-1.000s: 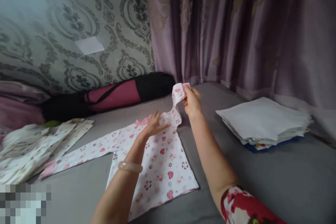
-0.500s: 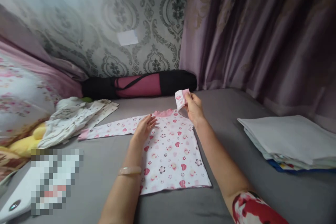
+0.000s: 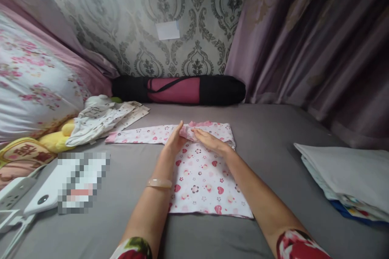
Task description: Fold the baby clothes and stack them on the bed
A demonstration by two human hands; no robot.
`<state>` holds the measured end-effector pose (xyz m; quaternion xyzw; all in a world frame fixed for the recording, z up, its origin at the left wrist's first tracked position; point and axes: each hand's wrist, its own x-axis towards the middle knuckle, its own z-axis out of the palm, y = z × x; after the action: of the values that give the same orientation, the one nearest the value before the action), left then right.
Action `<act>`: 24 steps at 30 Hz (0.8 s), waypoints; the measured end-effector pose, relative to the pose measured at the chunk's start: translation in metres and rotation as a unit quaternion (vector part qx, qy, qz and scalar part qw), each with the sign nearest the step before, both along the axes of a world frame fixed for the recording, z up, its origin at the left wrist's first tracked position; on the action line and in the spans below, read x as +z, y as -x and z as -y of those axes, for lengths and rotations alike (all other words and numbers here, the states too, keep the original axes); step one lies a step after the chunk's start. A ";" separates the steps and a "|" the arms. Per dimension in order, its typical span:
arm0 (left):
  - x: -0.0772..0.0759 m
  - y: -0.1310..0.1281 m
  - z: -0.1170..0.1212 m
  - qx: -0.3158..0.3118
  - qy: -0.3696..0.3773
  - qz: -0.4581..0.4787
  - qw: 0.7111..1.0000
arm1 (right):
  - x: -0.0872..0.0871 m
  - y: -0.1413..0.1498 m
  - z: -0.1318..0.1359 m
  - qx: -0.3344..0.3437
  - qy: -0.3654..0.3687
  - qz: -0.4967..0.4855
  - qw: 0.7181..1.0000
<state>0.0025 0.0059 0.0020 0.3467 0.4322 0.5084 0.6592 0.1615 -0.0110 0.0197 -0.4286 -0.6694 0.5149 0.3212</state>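
Note:
A child's white long-sleeved shirt (image 3: 200, 182) with pink hearts and flowers lies flat in front of me, its pink collar at the far end. One sleeve stretches out to the left, ending in a pink cuff. The right sleeve is folded across the chest. My left hand (image 3: 176, 139) rests at the shirt's left side by that sleeve's pink cuff, fingers extended and partly hidden. With straight fingers, my right hand (image 3: 211, 141) lies on the folded sleeve. Neither hand grips anything that I can see.
A grey sheet (image 3: 267, 129) covers the bed. Folded cloths (image 3: 349, 174) are stacked at right. Crumpled clothing (image 3: 103, 117), a yellow plush (image 3: 57, 141), a white device (image 3: 45, 194) and a power strip (image 3: 13, 192) are at left. A long black-and-pink bag (image 3: 176, 89) lies by the wall.
My right hand has brought the right sleeve leftward across the chest and released the cuff. My left hand remains at the shirt's left side. The view has shifted slightly left.

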 end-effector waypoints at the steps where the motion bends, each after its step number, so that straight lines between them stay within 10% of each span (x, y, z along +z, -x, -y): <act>1: -0.003 0.000 0.000 0.007 -0.007 -0.004 1.000 | 0.004 -0.007 -0.004 -0.015 -0.002 -0.018 1.000; 9: -0.019 0.003 -0.010 0.099 -0.041 -0.034 0.994 | 0.026 -0.083 -0.033 -0.263 0.033 -0.193 0.945; 14: -0.023 0.011 -0.020 0.148 -0.087 -0.115 0.978 | 0.008 -0.104 -0.046 -0.364 -0.010 -0.122 0.923; 24: -0.028 0.020 -0.017 0.219 -0.115 -0.335 0.909 | -0.026 -0.064 -0.030 -0.181 -0.165 0.396 0.885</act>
<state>-0.0170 0.0228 -0.0256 0.4668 0.6312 0.5400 0.3034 0.2251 0.0194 -0.0060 -0.6515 -0.7267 0.1178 0.1832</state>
